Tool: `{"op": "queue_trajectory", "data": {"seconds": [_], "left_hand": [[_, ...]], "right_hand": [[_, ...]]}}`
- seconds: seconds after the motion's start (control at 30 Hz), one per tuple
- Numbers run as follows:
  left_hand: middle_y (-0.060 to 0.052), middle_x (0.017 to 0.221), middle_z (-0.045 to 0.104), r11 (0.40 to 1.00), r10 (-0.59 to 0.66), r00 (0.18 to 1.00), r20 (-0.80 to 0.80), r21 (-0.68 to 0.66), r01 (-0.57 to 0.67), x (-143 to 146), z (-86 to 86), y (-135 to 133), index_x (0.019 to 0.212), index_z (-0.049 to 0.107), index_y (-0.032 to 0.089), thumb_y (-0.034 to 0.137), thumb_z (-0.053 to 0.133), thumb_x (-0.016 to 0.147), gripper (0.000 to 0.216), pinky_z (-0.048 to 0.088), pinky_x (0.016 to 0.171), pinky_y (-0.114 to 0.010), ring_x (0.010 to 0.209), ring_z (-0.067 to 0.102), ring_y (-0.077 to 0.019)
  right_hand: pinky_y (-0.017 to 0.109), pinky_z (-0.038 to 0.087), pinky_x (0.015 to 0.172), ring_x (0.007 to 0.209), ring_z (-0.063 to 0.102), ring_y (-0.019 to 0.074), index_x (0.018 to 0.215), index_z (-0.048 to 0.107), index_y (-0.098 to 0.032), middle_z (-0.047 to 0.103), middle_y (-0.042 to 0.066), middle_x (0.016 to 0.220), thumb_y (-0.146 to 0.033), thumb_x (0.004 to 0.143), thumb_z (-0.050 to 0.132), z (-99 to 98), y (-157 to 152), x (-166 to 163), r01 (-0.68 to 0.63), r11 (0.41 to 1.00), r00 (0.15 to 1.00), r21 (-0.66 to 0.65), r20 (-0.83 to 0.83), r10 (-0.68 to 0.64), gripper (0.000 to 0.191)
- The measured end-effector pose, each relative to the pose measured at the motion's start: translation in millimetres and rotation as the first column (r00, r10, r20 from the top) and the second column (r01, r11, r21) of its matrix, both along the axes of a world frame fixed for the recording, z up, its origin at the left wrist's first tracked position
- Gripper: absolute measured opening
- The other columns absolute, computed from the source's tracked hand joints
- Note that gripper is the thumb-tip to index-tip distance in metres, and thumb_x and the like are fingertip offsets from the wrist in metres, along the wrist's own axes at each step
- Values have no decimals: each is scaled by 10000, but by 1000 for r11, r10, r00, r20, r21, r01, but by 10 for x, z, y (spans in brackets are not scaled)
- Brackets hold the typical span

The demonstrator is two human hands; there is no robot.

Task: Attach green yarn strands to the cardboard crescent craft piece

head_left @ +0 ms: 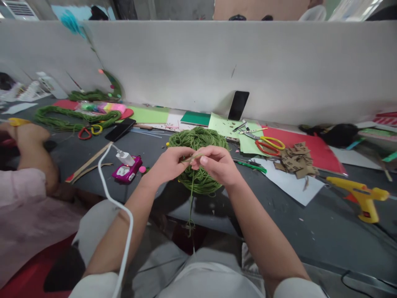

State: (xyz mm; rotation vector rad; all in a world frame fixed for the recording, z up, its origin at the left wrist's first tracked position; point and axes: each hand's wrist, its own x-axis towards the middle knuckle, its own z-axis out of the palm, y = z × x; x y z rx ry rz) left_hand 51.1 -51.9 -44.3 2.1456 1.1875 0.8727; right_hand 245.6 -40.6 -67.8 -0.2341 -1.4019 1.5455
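Observation:
A loose heap of green yarn (198, 142) lies on the dark table (325, 223) right in front of me. My left hand (170, 164) and my right hand (217, 164) meet over its near side, both pinched closed on a thin piece wrapped in green yarn (195, 157) held level between them. One green strand (190, 207) hangs from my fingers down past the table edge toward my lap.
A yellow glue gun (362, 198) lies right, beyond cardboard pieces (296, 159) and red-and-yellow scissors (269, 145). A pink charger (127, 169) with a white cable (108, 198) sits left. A phone (238, 105) leans on the grey partition. Another person's arm (32, 153) rests far left.

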Motion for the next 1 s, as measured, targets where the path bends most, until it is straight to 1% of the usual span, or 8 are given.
{"op": "queue_trajectory", "data": {"seconds": [0.1, 0.2, 0.4, 0.5, 0.57, 0.67, 0.8, 1.0], "left_hand": [[-6, 709, 666, 986, 91, 994, 65, 136, -99, 9, 28, 10, 786, 715, 140, 258, 596, 935, 225, 416, 622, -238, 666, 558, -129], [-24, 720, 704, 974, 124, 961, 249, 154, -166, -11, 97, -25, 894, 767, 137, 358, 642, 953, 260, 411, 559, -227, 595, 542, -111], [-52, 676, 705, 963, -261, 795, 548, 92, 253, -87, 158, -174, 940, 800, 162, 339, 666, 960, 223, 360, 407, -213, 422, 473, -73], [-38, 662, 679, 963, -259, 749, 610, 99, 252, -96, 118, -156, 1039, 789, 184, 330, 666, 963, 205, 337, 393, -201, 414, 435, -60], [-12, 695, 668, 989, -145, 783, 604, 80, 122, -80, 55, -87, 1244, 717, 227, 305, 701, 940, 314, 364, 426, -191, 455, 446, -60], [7, 786, 660, 999, -12, 878, 478, 37, -7, -39, -69, 37, 1507, 485, 267, 310, 807, 845, 737, 442, 518, -200, 565, 521, -85], [-34, 858, 672, 993, -60, 970, 235, -87, 82, -19, -143, 86, 1337, 627, 173, 425, 800, 826, 595, 504, 603, -241, 661, 584, -124], [-21, 837, 683, 986, -111, 992, 59, -117, 117, -94, -100, 73, 1095, 721, 145, 477, 695, 900, 385, 465, 608, -226, 674, 576, -123]], "right_hand": [[281, 572, 713, 822, 680, 141, 1138, 746, -257, 758, 46, 1075, -330, 861, 783, -74, 97, -7, 158, 987, 986, 0, 48, -158, 289], [285, 564, 728, 870, 662, 152, 1284, 685, -255, 707, 83, 1285, -355, 866, 762, -154, 184, -29, 344, 935, 919, 88, 175, -354, 436], [288, 541, 691, 837, 653, 164, 1148, 749, -196, 730, 101, 1166, -376, 921, 669, -238, 174, -131, 383, 842, 778, 381, 358, -516, 301], [286, 523, 674, 862, 674, 187, 968, 792, -179, 761, 96, 1011, -398, 924, 663, -241, 182, -141, 509, 786, 725, 350, 318, -611, 258], [289, 528, 668, 789, 670, 173, 930, 806, -182, 772, 79, 926, -426, 905, 696, -232, 197, -116, 534, 817, 768, 216, 281, -576, 269], [303, 563, 736, 754, 675, 156, 974, 822, -204, 775, 48, 866, -427, 877, 752, -204, 195, -57, 351, 935, 916, 45, 189, -353, 254], [338, 582, 861, 845, 721, 171, 1007, 830, -212, 788, 51, 874, -403, 860, 790, -172, 153, 8, 65, 997, 990, -45, 125, -59, 245], [313, 588, 806, 822, 725, 160, 968, 840, -214, 798, 58, 877, -374, 844, 812, -131, 116, 73, -10, 998, 994, -64, 110, 17, 205]]}}
